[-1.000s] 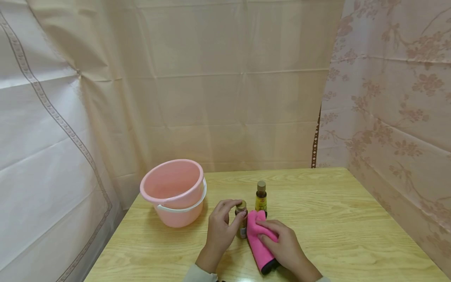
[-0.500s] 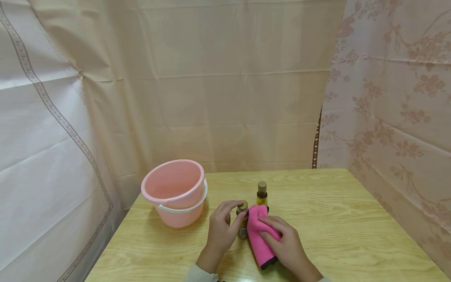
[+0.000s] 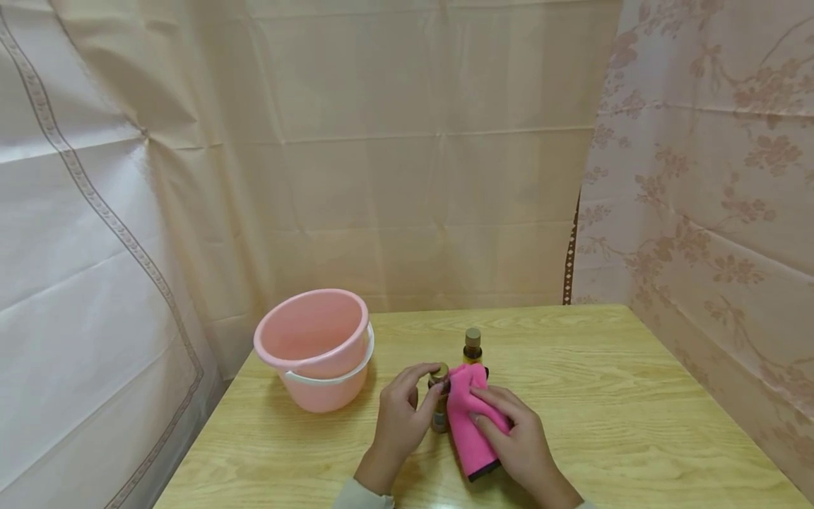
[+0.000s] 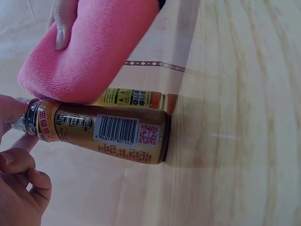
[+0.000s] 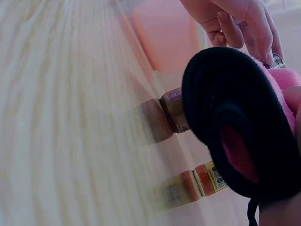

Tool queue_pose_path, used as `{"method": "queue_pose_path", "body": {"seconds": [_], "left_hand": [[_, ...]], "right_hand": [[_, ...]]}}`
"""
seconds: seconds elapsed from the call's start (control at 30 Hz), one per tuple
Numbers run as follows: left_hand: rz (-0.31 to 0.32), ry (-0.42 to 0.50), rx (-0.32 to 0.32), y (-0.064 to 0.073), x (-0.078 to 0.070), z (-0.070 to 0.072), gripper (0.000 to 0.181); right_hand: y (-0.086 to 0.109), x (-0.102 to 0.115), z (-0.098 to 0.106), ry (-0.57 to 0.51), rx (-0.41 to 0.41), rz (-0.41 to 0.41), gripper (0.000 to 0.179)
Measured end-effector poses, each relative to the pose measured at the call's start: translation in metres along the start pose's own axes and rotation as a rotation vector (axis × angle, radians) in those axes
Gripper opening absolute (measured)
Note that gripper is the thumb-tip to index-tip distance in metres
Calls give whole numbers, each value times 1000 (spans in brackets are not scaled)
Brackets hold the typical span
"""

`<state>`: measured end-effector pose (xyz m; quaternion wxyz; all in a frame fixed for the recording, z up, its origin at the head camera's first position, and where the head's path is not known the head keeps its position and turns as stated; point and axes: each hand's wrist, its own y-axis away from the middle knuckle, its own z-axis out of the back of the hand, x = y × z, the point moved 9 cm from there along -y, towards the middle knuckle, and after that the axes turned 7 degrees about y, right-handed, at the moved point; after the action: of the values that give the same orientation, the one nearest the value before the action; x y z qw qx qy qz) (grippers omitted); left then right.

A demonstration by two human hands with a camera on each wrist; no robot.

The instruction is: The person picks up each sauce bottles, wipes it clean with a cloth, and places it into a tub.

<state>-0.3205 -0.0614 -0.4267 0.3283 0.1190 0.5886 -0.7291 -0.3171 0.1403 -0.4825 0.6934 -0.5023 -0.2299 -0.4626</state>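
Note:
A small sesame oil bottle (image 4: pixel 127 129) with a gold cap stands upright on the table. My left hand (image 3: pixel 402 417) pinches it at the cap and neck between thumb and fingers. My right hand (image 3: pixel 523 442) grips a folded, fluffy pink cloth (image 3: pixel 467 424) with a black edge. The cloth touches the upper side of that bottle in the left wrist view. From the right wrist, the black-edged end (image 5: pixel 240 127) of the cloth hides much of the bottle. Just behind stands a second bottle (image 3: pixel 473 345) with a brown cap and yellow label, its lower part covered by the cloth.
A pink bucket (image 3: pixel 324 392) with a white handle stands at the table's left side. The wood-grain table (image 3: pixel 604 396) extends to the right of my hands. Beige curtains (image 3: pixel 407 162) hang behind it, and a floral curtain (image 3: pixel 718 198) hangs on the right.
My right hand and the pink cloth have shifted slightly up and forward, covering more of the rear bottle. My left hand keeps its hold on the front bottle, nearly still.

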Motion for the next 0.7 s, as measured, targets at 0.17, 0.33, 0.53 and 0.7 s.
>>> {"method": "queue_pose_path", "body": {"seconds": [0.17, 0.33, 0.53, 0.7], "left_hand": [[21, 9, 3, -1, -1, 0, 30], [37, 10, 5, -1, 1, 0, 29], [44, 20, 18, 0, 2, -1, 27], [44, 24, 27, 0, 1, -2, 27]], "right_hand": [[0, -3, -2, 11, 26, -25, 43], [-1, -4, -4, 30, 44, -49, 42], [-1, -7, -6, 43, 78, -111, 41], [0, -11, -7, 64, 102, -162, 41]]}}
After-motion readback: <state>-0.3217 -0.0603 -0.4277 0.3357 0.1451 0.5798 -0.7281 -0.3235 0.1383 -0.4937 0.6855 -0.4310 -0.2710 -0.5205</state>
